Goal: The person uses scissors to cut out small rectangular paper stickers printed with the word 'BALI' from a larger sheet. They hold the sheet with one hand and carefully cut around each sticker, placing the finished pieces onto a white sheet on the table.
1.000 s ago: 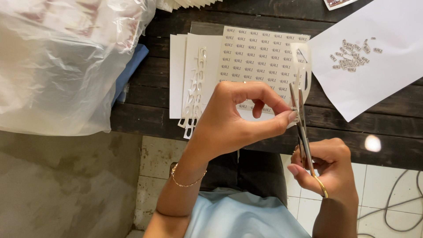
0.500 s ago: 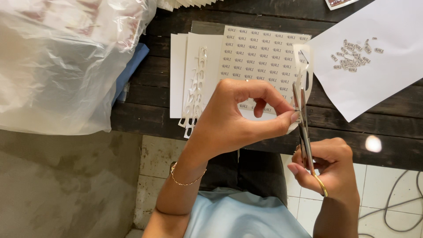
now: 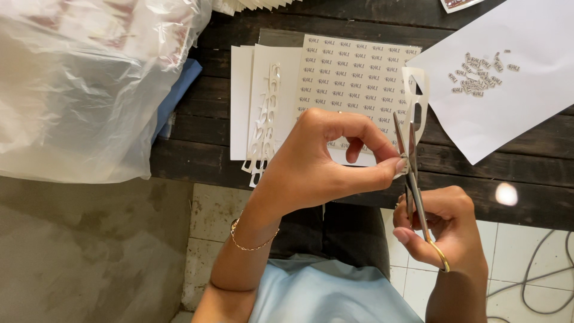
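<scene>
1. Far left, a large clear plastic bag [image 3: 89, 84] lies on the dark wooden table [image 3: 514, 185], a blue sheet [image 3: 179, 90] showing under its edge.
2. Your left hand [image 3: 323, 161] is pinched – thumb and forefinger closed on a small white label piece [image 3: 405, 160], too small to tell more, right at the blades.
3. The white printed sticker sheet [image 3: 353, 78] lies flat on the table behind that hand, cut-out backing strips [image 3: 266, 113] just beside it.
4. Your right hand [image 3: 442, 230] grips the slim steel scissors with gold handle loops [image 3: 415, 185] – blades upright, slightly parted.
5. Far right, a plain white paper [image 3: 508, 107] carries a heap of small cut labels [image 3: 478, 75].
</scene>
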